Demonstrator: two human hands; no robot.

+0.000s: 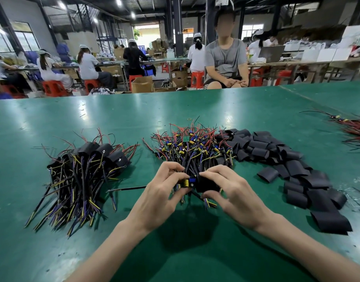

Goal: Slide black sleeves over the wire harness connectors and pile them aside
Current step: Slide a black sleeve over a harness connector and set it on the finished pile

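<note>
Near the bare-harness heap (195, 147), left hand (164, 192) pinches a connector (187, 182) and right hand (230, 196) grips a black sleeve (207, 185), seemingly barely started; next, slide it fully over.

factory floor | capped workers (87, 64) | long benches (297, 64) | red stools (197, 78)

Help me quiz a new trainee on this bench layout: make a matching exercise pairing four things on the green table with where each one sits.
Things:
1. sleeved harnesses
2. bare harnesses
3. empty sleeves
4. yellow-and-blue connector

Places:
a. right side of the table
b. held by left hand, meeting the black sleeve in right hand
c. left side of the table
d. centre, just beyond the hands

Pairs: 1-c, 2-d, 3-a, 4-b.
</note>
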